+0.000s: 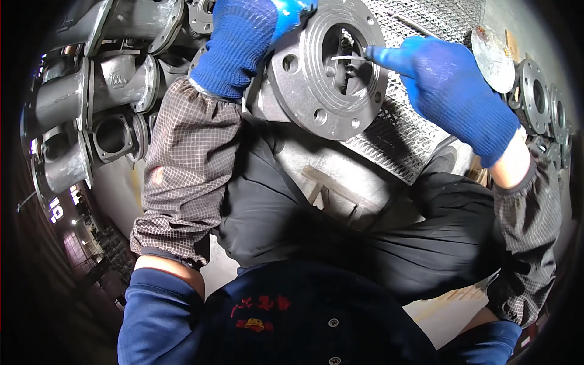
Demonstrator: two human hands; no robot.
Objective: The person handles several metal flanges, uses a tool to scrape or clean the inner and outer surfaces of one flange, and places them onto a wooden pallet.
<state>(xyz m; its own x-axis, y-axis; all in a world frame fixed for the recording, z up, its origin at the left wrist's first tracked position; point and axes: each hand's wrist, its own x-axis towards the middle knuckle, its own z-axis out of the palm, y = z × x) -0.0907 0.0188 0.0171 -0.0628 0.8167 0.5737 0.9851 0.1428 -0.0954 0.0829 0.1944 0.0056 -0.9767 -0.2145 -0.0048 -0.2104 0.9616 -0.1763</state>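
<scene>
Head view: a grey flanged valve body (322, 79) is held up at top centre, gripped at its upper left rim by the blue-gloved left hand (240, 36), fingers curled closed over the edge. The gloved right hand (450, 91) is raised from the right, its fingertips (380, 56) pinched on a thin white stick (348, 58) laid across the bore. Stacked grey pipe fittings (91, 91) are seen at left, loose flanges (535, 94) at right, and metal mesh (395, 131) behind the body.

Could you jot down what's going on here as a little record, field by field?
Left hand: blue-gloved left hand grips the top edge of a grey flanged valve body
Right hand: blue-gloved right hand pinches a thin white stick poked into the valve's round opening
Flange: round, ringed with bolt holes
Support: metal mesh surface
Nearby: more flanged castings stacked at left, flat flanges at right
</scene>
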